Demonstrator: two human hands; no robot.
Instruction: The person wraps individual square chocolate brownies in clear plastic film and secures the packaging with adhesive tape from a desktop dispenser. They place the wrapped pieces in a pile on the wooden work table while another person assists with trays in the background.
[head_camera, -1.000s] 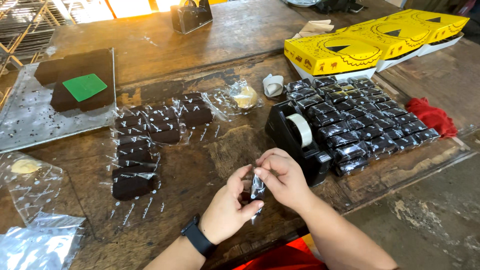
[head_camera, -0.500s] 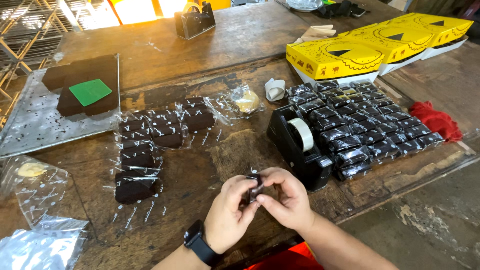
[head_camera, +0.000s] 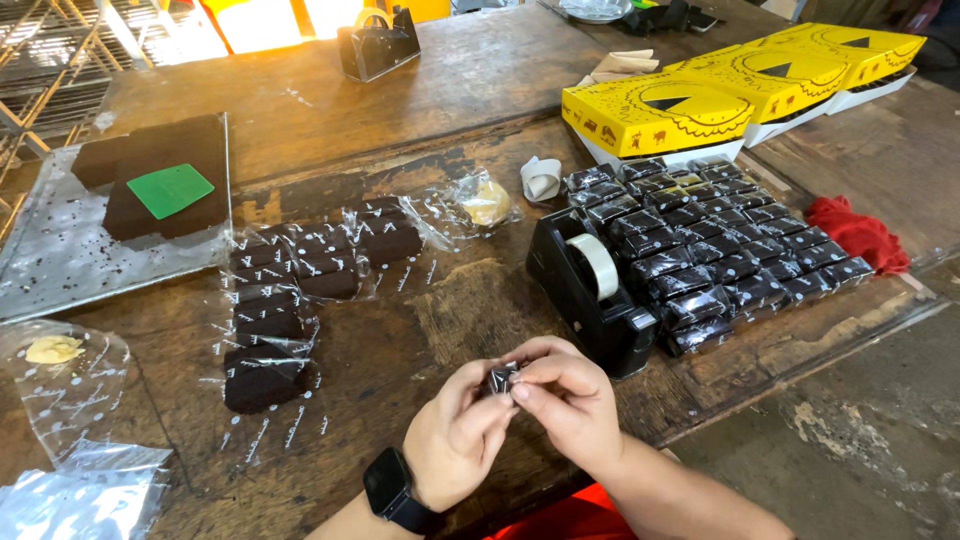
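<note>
Both hands meet low in the frame at about 6 o'clock, and between them sits a small wrapped brownie (head_camera: 502, 378) in clear film, pinched tight. The left hand (head_camera: 458, 438), with a black watch (head_camera: 397, 491) on its wrist, grips it from the 7 o'clock side, while the right hand (head_camera: 570, 400) closes over it from 4 o'clock, thumb and forefinger clamped on the wrapper. So the piece is held in the air just above the near edge of the wooden worktop (head_camera: 420, 330), touching nothing but fingers. Just beyond the hands, toward 1 o'clock, stands a black tape dispenser (head_camera: 590, 290) with its pale roll showing. Right beside it, at 2 o'clock, lies a dense block of wrapped brownies (head_camera: 715, 250) in neat rows. Further up at 1 o'clock sit yellow boxes (head_camera: 740, 85), and a red cloth (head_camera: 858, 232) lies at 3 o'clock. Out at 10 o'clock, unwrapped brownies (head_camera: 300, 285) rest on sheets of clear film, and beyond them a metal tray (head_camera: 60, 260) carries a dark slab with a green card (head_camera: 170, 190) on top.
</note>
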